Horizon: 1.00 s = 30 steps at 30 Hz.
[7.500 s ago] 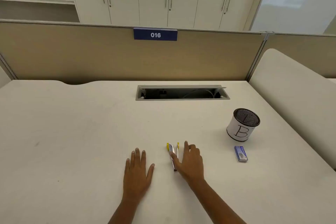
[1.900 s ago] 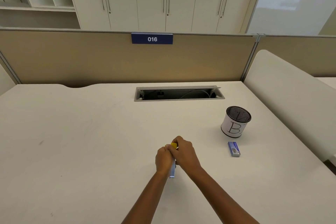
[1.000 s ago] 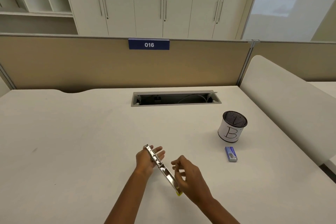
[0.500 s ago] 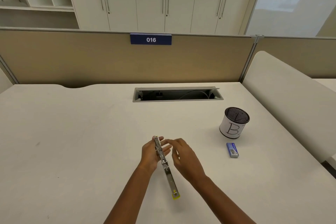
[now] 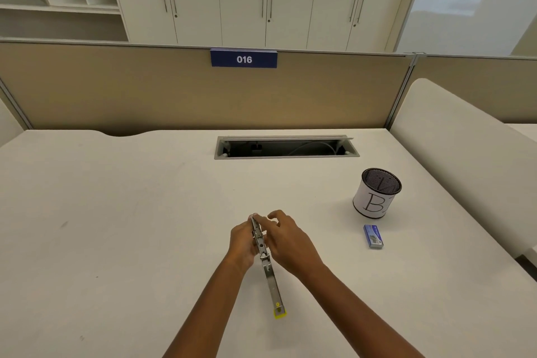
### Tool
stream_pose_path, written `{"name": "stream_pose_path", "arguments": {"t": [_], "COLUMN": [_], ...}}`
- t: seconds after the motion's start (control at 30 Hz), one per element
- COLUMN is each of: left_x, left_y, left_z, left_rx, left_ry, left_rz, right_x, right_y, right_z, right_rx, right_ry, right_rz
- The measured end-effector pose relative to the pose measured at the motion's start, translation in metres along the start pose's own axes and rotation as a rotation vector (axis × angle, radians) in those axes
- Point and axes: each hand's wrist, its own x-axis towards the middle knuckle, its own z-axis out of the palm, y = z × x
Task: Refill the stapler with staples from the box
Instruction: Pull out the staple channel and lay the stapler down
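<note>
Stapler swung open, long metal arm with yellow tip pointing toward the wearer, gripped at its far end between left hand and right hand, fingers curled on it. Staple box on white table, well right, near mesh cup. Partition behind; left side bare.

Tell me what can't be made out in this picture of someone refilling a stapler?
All in the head view:
- Whether the opened stapler holds any staples: its channel is too small and edge-on.
- The far end of the stapler: covered by the left hand and right hand.
- The print on the blue staple box, and whether it is full: too small, and closed.
- The inside of the mesh cup: dark.
</note>
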Motion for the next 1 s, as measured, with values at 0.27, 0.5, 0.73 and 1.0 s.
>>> {"name": "stream_pose_path", "arguments": {"t": [0.27,0.5,0.73,1.0], "left_x": [0.002,0.006,0.007,0.007], "left_y": [0.002,-0.002,-0.007,-0.013], "left_z": [-0.001,0.002,0.007,0.012], "left_rx": [-0.042,-0.032,-0.007,0.022], "left_ry": [-0.025,-0.021,-0.019,0.013], "left_rz": [-0.027,-0.041,-0.019,0.031], "right_x": [-0.003,-0.013,-0.015,-0.011], "right_y": [0.004,0.007,0.007,-0.001], "right_z": [0.001,0.002,0.002,0.006], "right_rx": [-0.028,0.003,0.094,0.128], "right_ry": [0.016,0.081,0.108,0.135], "right_rz": [-0.058,-0.115,-0.106,0.021]}}
